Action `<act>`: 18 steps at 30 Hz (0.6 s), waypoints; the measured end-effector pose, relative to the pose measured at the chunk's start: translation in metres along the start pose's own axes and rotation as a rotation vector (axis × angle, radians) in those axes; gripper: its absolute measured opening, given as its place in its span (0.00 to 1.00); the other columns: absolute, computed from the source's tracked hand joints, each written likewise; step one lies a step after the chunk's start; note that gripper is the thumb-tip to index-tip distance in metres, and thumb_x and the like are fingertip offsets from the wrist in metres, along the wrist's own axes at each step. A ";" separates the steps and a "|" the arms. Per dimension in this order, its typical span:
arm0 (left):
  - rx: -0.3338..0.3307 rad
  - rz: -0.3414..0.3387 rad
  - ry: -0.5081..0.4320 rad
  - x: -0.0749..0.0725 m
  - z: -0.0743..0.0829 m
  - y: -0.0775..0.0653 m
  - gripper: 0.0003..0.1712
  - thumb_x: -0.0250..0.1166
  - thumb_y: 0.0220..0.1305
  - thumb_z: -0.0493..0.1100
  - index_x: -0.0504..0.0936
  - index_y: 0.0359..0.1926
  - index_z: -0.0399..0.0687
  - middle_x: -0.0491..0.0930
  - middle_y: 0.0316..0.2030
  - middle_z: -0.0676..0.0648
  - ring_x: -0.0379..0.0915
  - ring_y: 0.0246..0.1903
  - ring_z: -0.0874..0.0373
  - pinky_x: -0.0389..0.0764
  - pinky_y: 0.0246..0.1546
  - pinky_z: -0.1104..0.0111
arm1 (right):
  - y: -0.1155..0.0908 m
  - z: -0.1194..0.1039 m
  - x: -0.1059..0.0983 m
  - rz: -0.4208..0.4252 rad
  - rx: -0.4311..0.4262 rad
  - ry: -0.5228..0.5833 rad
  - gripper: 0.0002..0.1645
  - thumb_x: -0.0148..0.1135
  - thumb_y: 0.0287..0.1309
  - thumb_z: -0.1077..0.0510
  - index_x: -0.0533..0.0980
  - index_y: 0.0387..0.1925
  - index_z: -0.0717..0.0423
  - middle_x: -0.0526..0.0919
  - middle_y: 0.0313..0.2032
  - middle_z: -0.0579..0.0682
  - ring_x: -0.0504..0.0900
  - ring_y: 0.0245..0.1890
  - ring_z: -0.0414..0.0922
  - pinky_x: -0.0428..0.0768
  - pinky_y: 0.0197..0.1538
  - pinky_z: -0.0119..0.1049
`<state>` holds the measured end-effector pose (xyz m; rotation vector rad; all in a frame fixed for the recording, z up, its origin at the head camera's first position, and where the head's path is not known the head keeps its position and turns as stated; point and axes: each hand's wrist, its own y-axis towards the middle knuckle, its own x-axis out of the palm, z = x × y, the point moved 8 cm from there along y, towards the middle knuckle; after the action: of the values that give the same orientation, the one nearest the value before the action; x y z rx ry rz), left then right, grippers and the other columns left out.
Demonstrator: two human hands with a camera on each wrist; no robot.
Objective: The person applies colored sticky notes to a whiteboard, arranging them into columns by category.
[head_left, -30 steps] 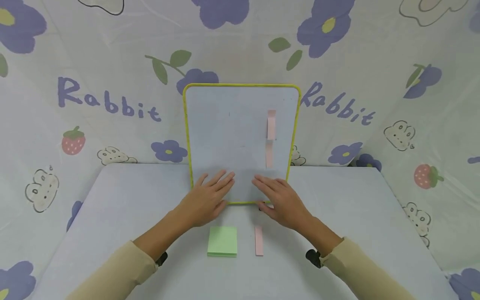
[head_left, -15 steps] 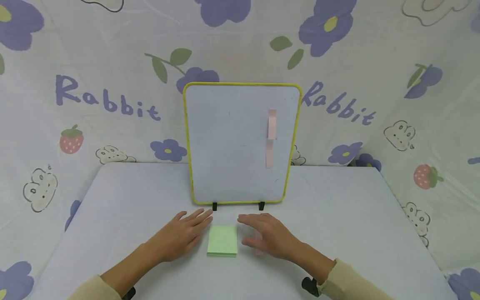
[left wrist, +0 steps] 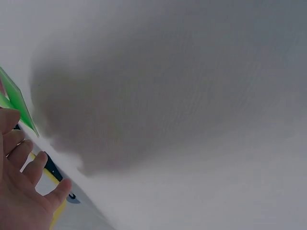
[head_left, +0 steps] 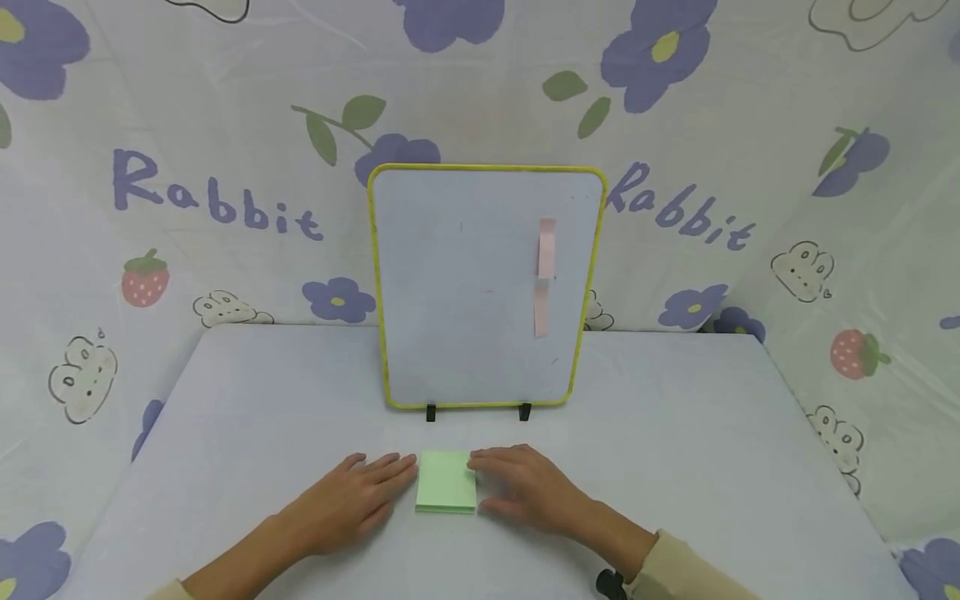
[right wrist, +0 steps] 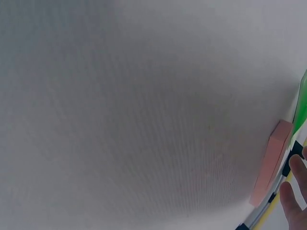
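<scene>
A square pad of green sticky notes (head_left: 446,483) lies on the table in front of the whiteboard. My left hand (head_left: 341,504) has its fingers extended, tips right at the pad's left edge. On the other side, my right hand (head_left: 532,492) has its index fingertip overlapping the pad's right edge, thumb apart below it. The narrow pink sticky-note pad (right wrist: 273,163) shows in the right wrist view beside the green one; in the head view my right hand hides it. In the left wrist view, the green pad (left wrist: 18,100) stands just beyond my fingers.
A yellow-rimmed whiteboard (head_left: 465,325) stands upright behind the pads on black feet (head_left: 431,412). Two pink paper strips (head_left: 547,248) hang one above the other on its right side. A patterned cloth (head_left: 262,108) backs the white table (head_left: 285,392).
Both hands have come down from the whiteboard's lower part to either side of the green pad. The right hand now covers the pink pad. The whiteboard stays in place.
</scene>
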<state>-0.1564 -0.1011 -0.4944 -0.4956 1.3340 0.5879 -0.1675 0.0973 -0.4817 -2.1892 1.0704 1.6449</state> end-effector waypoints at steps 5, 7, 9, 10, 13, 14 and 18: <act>0.023 0.020 0.001 0.001 0.003 -0.005 0.30 0.57 0.72 0.45 0.68 0.72 0.46 0.68 0.70 0.50 0.68 0.66 0.52 0.72 0.59 0.46 | 0.000 -0.001 0.002 -0.013 0.011 0.005 0.29 0.74 0.55 0.49 0.79 0.57 0.55 0.81 0.58 0.49 0.79 0.59 0.44 0.76 0.58 0.42; 0.043 0.041 0.017 0.001 0.006 -0.007 0.30 0.58 0.71 0.45 0.69 0.71 0.45 0.69 0.70 0.49 0.69 0.65 0.52 0.73 0.58 0.47 | 0.000 -0.001 0.003 -0.014 0.014 0.005 0.29 0.73 0.55 0.49 0.79 0.56 0.55 0.81 0.58 0.49 0.79 0.58 0.44 0.76 0.58 0.43; 0.056 0.055 0.028 0.002 0.007 -0.008 0.30 0.59 0.71 0.45 0.69 0.71 0.45 0.69 0.69 0.50 0.70 0.65 0.52 0.74 0.57 0.47 | 0.000 0.000 0.003 -0.013 0.017 0.008 0.28 0.73 0.56 0.49 0.79 0.56 0.55 0.82 0.58 0.49 0.79 0.58 0.44 0.77 0.58 0.43; 0.062 0.061 0.034 0.002 0.007 -0.009 0.30 0.59 0.71 0.45 0.69 0.71 0.45 0.69 0.69 0.50 0.70 0.65 0.52 0.74 0.56 0.47 | 0.000 0.000 0.004 -0.012 0.019 0.013 0.27 0.73 0.56 0.49 0.80 0.56 0.55 0.82 0.57 0.49 0.79 0.58 0.44 0.77 0.58 0.43; 0.081 0.081 0.049 0.003 0.008 -0.010 0.30 0.60 0.70 0.45 0.70 0.71 0.45 0.70 0.69 0.49 0.71 0.64 0.52 0.75 0.55 0.47 | 0.000 0.001 0.004 -0.006 0.023 0.025 0.26 0.72 0.57 0.50 0.80 0.56 0.55 0.82 0.56 0.48 0.80 0.57 0.44 0.77 0.58 0.43; 0.084 0.087 0.054 0.003 0.008 -0.010 0.30 0.60 0.70 0.45 0.70 0.71 0.45 0.70 0.69 0.49 0.71 0.64 0.52 0.75 0.55 0.47 | 0.000 0.002 0.003 -0.004 0.023 0.029 0.26 0.72 0.57 0.50 0.80 0.56 0.55 0.83 0.56 0.48 0.80 0.57 0.44 0.77 0.57 0.43; 0.092 0.104 0.071 0.002 0.007 -0.011 0.31 0.61 0.69 0.45 0.70 0.71 0.45 0.70 0.69 0.49 0.72 0.63 0.52 0.75 0.55 0.47 | 0.001 0.003 0.002 0.001 0.036 0.053 0.25 0.72 0.57 0.51 0.80 0.55 0.54 0.84 0.54 0.46 0.81 0.55 0.43 0.77 0.56 0.42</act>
<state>-0.1438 -0.1044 -0.4950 -0.3761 1.4545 0.5961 -0.1704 0.0973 -0.4844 -2.2214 1.1067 1.5640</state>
